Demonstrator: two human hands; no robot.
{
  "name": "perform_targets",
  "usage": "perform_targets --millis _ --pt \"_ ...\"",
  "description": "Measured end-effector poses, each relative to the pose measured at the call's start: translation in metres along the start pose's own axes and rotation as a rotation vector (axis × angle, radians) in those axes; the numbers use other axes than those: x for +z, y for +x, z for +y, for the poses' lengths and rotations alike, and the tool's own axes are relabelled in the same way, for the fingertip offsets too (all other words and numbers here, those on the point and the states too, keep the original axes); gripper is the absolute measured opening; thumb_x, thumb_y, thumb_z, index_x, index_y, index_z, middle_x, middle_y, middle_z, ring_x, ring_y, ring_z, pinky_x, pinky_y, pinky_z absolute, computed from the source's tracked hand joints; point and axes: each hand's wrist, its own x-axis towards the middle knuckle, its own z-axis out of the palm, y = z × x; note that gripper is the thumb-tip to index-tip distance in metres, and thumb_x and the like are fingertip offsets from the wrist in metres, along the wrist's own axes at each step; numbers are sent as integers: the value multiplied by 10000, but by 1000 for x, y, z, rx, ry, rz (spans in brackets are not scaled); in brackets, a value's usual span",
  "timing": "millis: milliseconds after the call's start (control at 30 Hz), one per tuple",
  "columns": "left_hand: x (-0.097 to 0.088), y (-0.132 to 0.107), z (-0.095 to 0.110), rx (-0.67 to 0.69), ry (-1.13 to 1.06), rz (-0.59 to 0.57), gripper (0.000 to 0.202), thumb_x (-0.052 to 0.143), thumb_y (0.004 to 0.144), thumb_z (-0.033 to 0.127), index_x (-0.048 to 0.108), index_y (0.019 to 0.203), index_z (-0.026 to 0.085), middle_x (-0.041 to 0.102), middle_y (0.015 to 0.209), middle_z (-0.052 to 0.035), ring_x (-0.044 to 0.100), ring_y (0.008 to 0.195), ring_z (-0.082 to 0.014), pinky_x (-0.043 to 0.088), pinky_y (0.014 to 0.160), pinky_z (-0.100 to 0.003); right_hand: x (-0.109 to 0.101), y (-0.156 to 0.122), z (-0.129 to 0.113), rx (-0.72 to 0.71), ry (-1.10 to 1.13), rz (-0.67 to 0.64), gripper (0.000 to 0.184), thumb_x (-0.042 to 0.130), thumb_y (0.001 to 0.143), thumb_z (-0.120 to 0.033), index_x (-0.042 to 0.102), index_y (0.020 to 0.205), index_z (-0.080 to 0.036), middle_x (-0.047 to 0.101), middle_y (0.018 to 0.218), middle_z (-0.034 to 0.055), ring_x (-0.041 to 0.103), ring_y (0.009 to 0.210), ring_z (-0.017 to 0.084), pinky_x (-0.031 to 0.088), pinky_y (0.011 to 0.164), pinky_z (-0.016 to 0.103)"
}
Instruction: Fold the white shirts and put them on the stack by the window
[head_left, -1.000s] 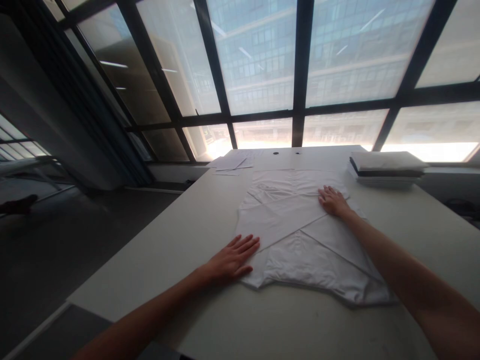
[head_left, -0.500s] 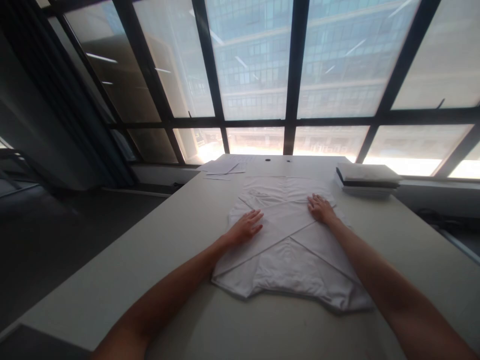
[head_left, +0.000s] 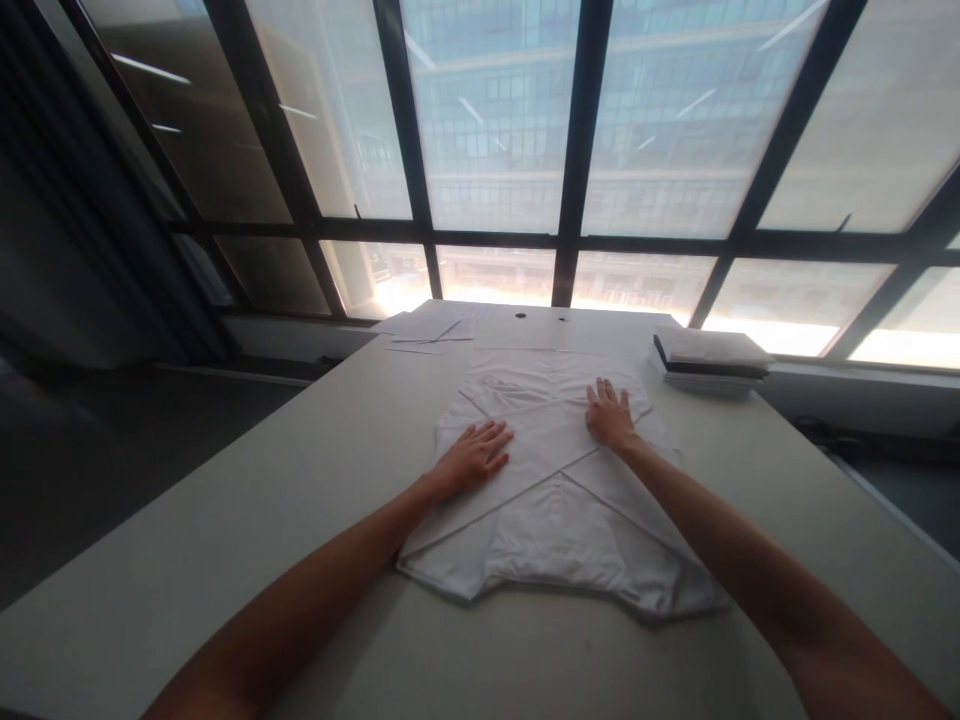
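A white garment (head_left: 559, 530) lies spread on the white table (head_left: 300, 500), with its sleeves or side bands folded across the middle so that they cross. Gathered, wrinkled cloth shows near its far end and at its near end. My left hand (head_left: 474, 455) rests flat on the left part of the folded cloth, fingers spread. Further right and a little farther off, my right hand (head_left: 609, 414) presses on the cloth with its fingers apart. Neither hand grips anything. The right forearm hides part of the garment's right side.
Loose paper sheets (head_left: 427, 330) lie at the table's far left corner. A stack of books or papers (head_left: 712, 360) sits at the far right. Large framed windows (head_left: 495, 130) rise behind the table, and a dark curtain (head_left: 90, 200) hangs at the left.
The camera view has shifted slightly, so the scene sits further left. My right hand has turned, its fingers now pointing more straight ahead. My left hand stays on the cloth, its fingers spread wider.
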Motion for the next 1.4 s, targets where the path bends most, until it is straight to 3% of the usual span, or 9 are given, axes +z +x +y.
perform_targets --millis 200,267,367,500,633,900,1033,1233,1400 --pt "4 2 -2 -2 -1 29 548 313 1053 443 365 1555 231 309 1628 -65 241 1516 -243 172 1233 -483 -14 -26 -113 -350 321 -87 592 337 1015 -349 333 1558 -114 273 1637 150 212 1517 261 211 1200 477" --pt "5 2 -3 11 -9 36 530 266 1064 398 368 1552 220 314 1627 -68 239 1517 -228 172 1235 -480 -13 -35 -135 -452 379 -107 575 301 1025 -318 320 1566 -123 282 1636 136 216 1517 238 202 1206 449" --pt "6 3 -4 24 -16 42 534 234 1064 347 333 1565 191 298 1633 -74 233 1519 -210 176 1235 -472 -10 -41 -144 -488 407 -144 588 281 1033 -332 291 1577 -111 280 1636 139 226 1515 239 194 1210 445" --pt "6 2 -4 0 4 25 541 250 1051 332 340 1563 185 306 1629 -68 240 1516 -217 172 1235 -464 -6 -35 -127 -465 379 -177 662 296 1031 -470 269 1586 -109 259 1642 143 196 1524 256 171 1215 475" --pt "3 1 -2 -18 17 8 537 260 1035 303 369 1551 203 318 1624 -50 244 1515 -214 177 1234 -461 1 -23 -98 -404 311 -208 669 266 1033 -506 285 1583 -125 217 1653 144 158 1533 256 134 1218 498" --pt "3 0 -2 -31 -2 -8 547 257 1028 302 351 1560 217 298 1633 -30 215 1523 -188 140 1243 -437 19 0 1 -180 184 -235 635 227 1040 -501 281 1590 -190 211 1662 106 186 1526 273 192 1204 510" --pt "2 0 -1 -38 -1 -10 550 265 1022 299 357 1556 208 293 1634 -30 210 1524 -183 136 1245 -433 26 4 33 -91 148 -222 623 229 1039 -465 298 1584 -171 239 1655 111 208 1520 258 187 1213 485" --pt "3 0 -2 -35 7 -6 546 267 1023 303 362 1553 216 300 1633 -29 209 1524 -183 140 1245 -431 22 3 37 -34 121 -226 616 218 1036 -459 294 1581 -182 231 1659 99 207 1519 246 172 1213 510" --pt "4 2 -4 -34 -4 4 545 264 1027 325 372 1549 209 310 1628 -41 232 1518 -201 163 1240 -456 10 -3 11 -8 87 -196 586 245 1032 -361 344 1547 -99 277 1629 182 218 1510 308 137 1192 590"
